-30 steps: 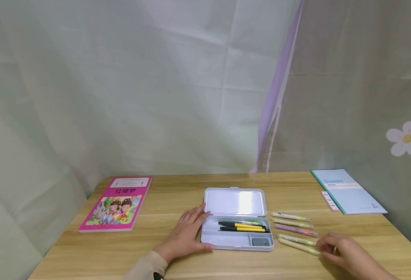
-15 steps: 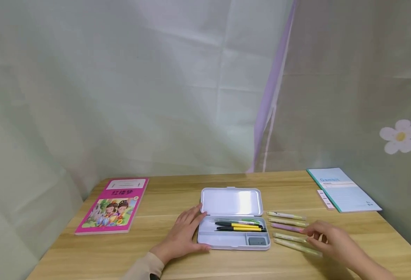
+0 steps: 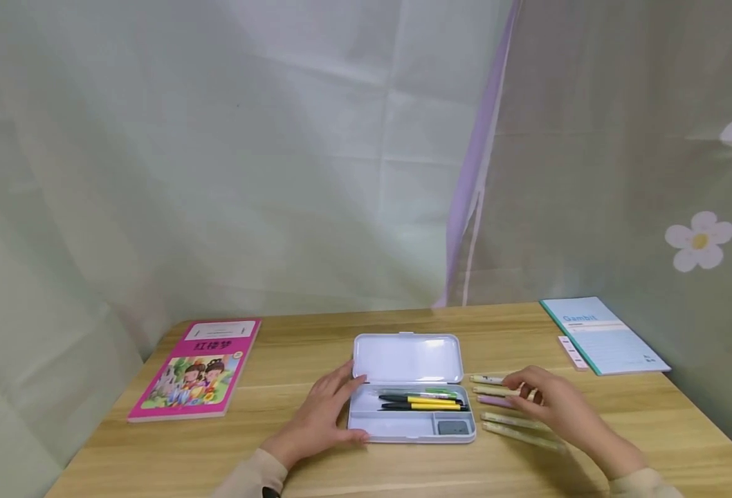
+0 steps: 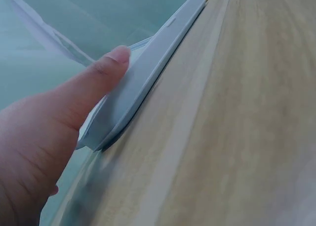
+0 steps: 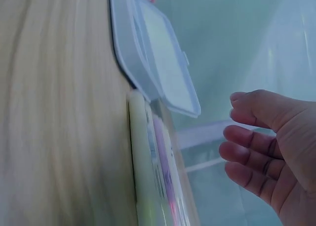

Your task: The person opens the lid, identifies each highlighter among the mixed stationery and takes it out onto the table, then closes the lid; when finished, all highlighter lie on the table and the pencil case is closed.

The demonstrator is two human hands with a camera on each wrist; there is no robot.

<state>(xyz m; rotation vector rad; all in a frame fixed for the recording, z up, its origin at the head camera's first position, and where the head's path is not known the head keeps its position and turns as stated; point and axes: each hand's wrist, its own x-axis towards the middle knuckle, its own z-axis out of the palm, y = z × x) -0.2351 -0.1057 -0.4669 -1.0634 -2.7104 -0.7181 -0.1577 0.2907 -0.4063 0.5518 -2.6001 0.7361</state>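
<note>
A white pencil case (image 3: 392, 424) lies with its lid up. Inside are black-and-yellow pens (image 3: 428, 407), a clear pen with green parts (image 3: 443, 393) and a grey eraser (image 3: 452, 427). My left hand (image 3: 316, 422) rests at the case's left side, its thumb (image 4: 106, 72) straight against the front wall. Right of the case lie several slim pens, among them a purple one (image 3: 493, 400) and pale yellow ones (image 3: 515, 434). Above the farther pens is my right hand (image 3: 549, 401), which hides their right ends. In the right wrist view its fingers curve loosely with nothing between them.
A pink picture-cover book (image 3: 194, 373) lies at the table's left. Toward the right back edge is a light blue notebook (image 3: 605, 339), with a small pink-and-white strip (image 3: 573, 353) beside it. A pale curtain (image 3: 316, 173) hangs behind the wooden table (image 3: 304, 360).
My right hand has moved left and away from me, from the right ends of the nearest pens to over the farther ones. The left hand has stayed at the case.
</note>
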